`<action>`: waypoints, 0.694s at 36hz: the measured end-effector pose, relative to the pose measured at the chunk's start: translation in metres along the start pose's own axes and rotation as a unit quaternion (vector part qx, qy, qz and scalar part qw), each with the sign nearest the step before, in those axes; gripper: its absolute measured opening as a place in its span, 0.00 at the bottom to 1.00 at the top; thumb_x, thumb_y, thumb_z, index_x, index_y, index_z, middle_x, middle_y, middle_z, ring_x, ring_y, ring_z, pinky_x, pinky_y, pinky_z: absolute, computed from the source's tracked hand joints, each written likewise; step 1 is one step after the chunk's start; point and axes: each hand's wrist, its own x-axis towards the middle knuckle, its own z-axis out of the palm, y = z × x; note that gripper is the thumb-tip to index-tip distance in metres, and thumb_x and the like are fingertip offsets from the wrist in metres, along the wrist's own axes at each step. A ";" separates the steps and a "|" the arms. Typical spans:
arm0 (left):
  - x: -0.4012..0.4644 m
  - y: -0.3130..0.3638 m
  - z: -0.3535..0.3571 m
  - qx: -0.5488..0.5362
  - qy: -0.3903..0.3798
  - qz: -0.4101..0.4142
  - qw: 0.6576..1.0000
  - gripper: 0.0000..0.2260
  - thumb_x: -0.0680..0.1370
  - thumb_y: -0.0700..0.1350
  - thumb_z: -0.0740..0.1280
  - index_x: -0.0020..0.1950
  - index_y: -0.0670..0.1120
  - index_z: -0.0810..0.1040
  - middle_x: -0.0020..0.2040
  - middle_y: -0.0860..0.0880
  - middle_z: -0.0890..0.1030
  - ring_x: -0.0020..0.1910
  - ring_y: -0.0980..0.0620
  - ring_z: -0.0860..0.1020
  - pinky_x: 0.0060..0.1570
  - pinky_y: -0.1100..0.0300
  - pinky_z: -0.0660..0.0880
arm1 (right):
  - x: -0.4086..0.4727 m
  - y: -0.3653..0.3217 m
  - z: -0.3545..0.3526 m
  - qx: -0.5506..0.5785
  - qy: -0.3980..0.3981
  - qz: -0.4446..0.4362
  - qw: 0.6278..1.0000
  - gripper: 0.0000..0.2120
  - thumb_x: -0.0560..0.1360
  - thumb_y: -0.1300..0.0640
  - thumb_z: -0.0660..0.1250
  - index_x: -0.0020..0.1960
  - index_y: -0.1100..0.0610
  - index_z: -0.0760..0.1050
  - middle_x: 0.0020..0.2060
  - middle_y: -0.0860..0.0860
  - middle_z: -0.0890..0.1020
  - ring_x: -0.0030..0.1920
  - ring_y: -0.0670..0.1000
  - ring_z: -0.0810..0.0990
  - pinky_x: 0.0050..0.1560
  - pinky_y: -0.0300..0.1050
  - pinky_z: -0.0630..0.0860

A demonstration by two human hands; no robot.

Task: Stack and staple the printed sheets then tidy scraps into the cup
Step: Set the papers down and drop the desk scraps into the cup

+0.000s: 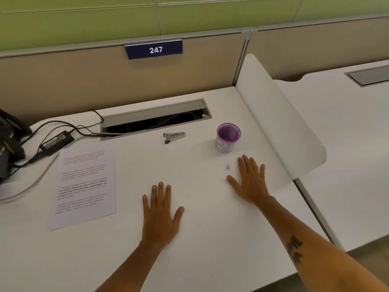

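- Both hands lie flat, palms down, fingers spread on the white desk (pixel 200 239), holding nothing: the left hand (pixel 160 213) near the middle, the right hand (pixel 249 180) farther forward.
- The printed sheets (pixel 84 186) lie flat, well to the left of the left hand.
- A small stapler (pixel 174 137) sits open, in front of the cable hatch (pixel 155 116).
- The purple cup (pixel 228 138) stands upright beyond the right hand.
- Tiny scraps (pixel 227 167) lie just beside the right hand's index finger.
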 end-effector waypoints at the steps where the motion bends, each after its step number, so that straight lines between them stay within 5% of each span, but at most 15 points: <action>1: 0.000 0.000 -0.001 0.004 0.002 0.001 1.000 0.37 0.84 0.66 0.49 0.87 0.47 0.46 0.88 0.44 0.45 0.87 0.42 0.44 0.84 0.34 0.48 | 0.003 0.003 -0.001 -0.008 -0.009 -0.008 1.000 0.45 0.78 0.26 0.47 0.84 0.54 0.51 0.85 0.54 0.53 0.84 0.60 0.51 0.80 0.72 0.50; 14: 0.001 0.002 -0.006 0.006 0.015 0.004 1.000 0.37 0.84 0.66 0.50 0.87 0.47 0.48 0.88 0.44 0.47 0.87 0.42 0.45 0.83 0.34 0.49 | 0.011 -0.001 -0.004 -0.020 -0.029 -0.095 0.995 0.40 0.77 0.24 0.46 0.84 0.41 0.47 0.85 0.51 0.49 0.84 0.62 0.48 0.77 0.76 0.48; 25: 0.001 0.001 -0.006 0.005 0.022 0.004 1.000 0.36 0.84 0.65 0.50 0.87 0.47 0.48 0.88 0.44 0.47 0.87 0.42 0.45 0.83 0.34 0.49 | -0.024 -0.046 0.019 -0.012 0.026 0.046 0.999 0.46 0.79 0.26 0.47 0.85 0.57 0.49 0.85 0.51 0.50 0.84 0.60 0.49 0.78 0.75 0.47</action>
